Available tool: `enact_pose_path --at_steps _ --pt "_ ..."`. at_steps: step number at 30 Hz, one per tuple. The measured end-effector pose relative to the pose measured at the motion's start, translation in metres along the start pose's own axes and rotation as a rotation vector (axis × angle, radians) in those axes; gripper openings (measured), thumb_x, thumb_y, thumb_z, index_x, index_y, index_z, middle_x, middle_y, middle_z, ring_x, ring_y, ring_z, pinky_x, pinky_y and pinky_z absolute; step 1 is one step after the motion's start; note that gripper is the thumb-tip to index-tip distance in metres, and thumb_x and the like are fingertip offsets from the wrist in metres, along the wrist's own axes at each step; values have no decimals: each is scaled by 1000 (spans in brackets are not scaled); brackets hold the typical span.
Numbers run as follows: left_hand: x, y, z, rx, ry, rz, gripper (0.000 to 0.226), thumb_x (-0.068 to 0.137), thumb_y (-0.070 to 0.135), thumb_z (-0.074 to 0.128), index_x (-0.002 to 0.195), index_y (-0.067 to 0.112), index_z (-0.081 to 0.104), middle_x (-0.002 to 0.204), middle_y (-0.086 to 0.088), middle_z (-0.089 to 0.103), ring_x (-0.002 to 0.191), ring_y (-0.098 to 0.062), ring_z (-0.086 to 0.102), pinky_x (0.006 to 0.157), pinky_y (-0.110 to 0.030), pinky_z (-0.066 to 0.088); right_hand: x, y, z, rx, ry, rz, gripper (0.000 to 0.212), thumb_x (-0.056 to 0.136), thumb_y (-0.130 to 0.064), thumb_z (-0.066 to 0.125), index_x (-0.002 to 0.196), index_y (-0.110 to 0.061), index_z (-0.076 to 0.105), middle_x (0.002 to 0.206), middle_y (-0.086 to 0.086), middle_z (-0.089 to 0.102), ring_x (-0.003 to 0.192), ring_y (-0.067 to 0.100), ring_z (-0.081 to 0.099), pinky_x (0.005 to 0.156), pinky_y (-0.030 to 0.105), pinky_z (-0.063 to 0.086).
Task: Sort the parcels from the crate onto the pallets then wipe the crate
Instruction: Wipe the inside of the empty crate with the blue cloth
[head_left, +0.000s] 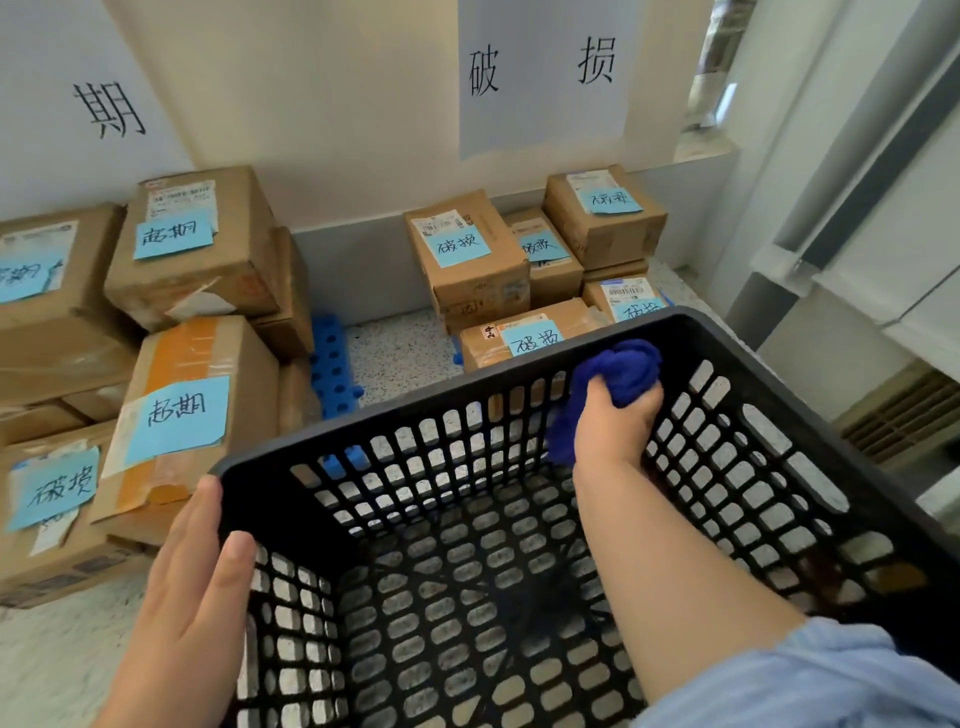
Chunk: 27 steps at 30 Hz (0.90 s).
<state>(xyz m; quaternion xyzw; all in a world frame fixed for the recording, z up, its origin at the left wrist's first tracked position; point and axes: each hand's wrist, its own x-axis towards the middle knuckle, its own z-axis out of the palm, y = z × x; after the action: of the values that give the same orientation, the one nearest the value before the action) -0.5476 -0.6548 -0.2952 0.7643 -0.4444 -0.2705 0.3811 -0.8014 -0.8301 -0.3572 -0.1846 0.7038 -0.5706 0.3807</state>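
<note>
The near side of the black lattice crate (415, 408) runs off the bottom edge, and whether it rests on anything cannot be told; it fills the lower centre and lower right of the frame. Its far wall hides the lower part of the right-hand group of parcels (467, 254), and a blue pallet (332, 364) shows only as a strip between the two groups and as bits seen through the lattice. At the left edge one box and its label are cut off, and the boxes under the left pile are too covered to count. The printed shipping labels are too blurred to read

The left hand (192, 597) holds the crate's left wall at the corner, thumb inside and fingers outside. The right hand (613, 426) is clamped on a bunched blue cloth (628, 374), pressed against the inside of the far wall near the right corner; a light blue sleeve (805, 675) covers that forearm at the lower right

Counted: two hands, one crate, one cloth. Nine blue handwritten labels (174, 236) show, four in the left pile and five on the right. Two white sheets (540, 73) hang on the wall, the upper-left one cut off
</note>
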Motion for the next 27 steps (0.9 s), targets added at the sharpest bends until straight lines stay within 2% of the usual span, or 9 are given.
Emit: enact_pose_path --at_steps 2,5,9,13,15,17,21,23,27 --pt "1 0 1 31 -35 -18 65 87 63 32 148 45 17 146 31 14 130 17 9 110 -18 4 -23 20 14 -14 -26 -6 59 93 -20 63 144 -29 36 146 6 43 131 29 47 100 39 41" --pt "0 -2 0 76 -65 -24 68 90 67 30 151 43 12 151 31 10 131 18 4 110 -17 2 -65 46 39 -48 -91 63 61 90 -15 66 144 -23 39 143 9 48 128 30 51 104 36 43" --pt "0 -2 -2 96 -70 -36 79 79 66 23 152 43 6 146 33 9 132 17 0 110 -16 -1 -126 70 65 -98 -238 163 51 91 -13 66 137 -20 45 134 9 56 121 28 56 91 25 39" --pt "3 -10 -2 145 -76 30 80 77 69 22 150 43 -2 147 33 1 129 24 -9 104 -3 -7 -181 90 84 -128 -449 275 51 92 -15 65 138 -20 43 128 8 59 116 26 58 98 28 42" --pt "5 -12 -2 180 -75 58 81 77 70 21 149 42 -3 147 33 -1 125 28 -13 94 7 -10 -192 95 87 -119 -490 314 52 92 -17 65 138 -22 41 124 7 62 113 25 60 103 37 45" --pt "6 -14 -2 198 -67 69 85 78 71 20 152 38 -2 148 32 -2 129 24 -11 91 9 -10 -195 100 90 -144 -533 341 56 89 -23 67 138 -22 40 124 7 62 113 27 60 103 44 46" --pt "5 -17 -1 189 -49 84 83 84 72 23 154 34 1 157 24 2 133 19 -7 94 6 -8 -197 117 98 -75 -735 484 82 57 -44 73 134 -28 46 122 6 66 110 28 65 97 52 51" --pt "4 -16 -1 176 -48 73 84 82 69 23 155 33 2 160 21 3 133 19 -5 99 1 -6 -195 109 94 16 -726 579 77 60 -37 74 133 -34 49 121 4 66 110 29 65 95 53 51" --pt "3 -16 -2 155 -58 67 87 78 69 24 154 35 2 160 20 5 133 18 -3 109 -14 1 -176 89 87 325 -521 696 46 90 -13 61 131 -30 49 123 9 62 107 31 63 88 47 54"
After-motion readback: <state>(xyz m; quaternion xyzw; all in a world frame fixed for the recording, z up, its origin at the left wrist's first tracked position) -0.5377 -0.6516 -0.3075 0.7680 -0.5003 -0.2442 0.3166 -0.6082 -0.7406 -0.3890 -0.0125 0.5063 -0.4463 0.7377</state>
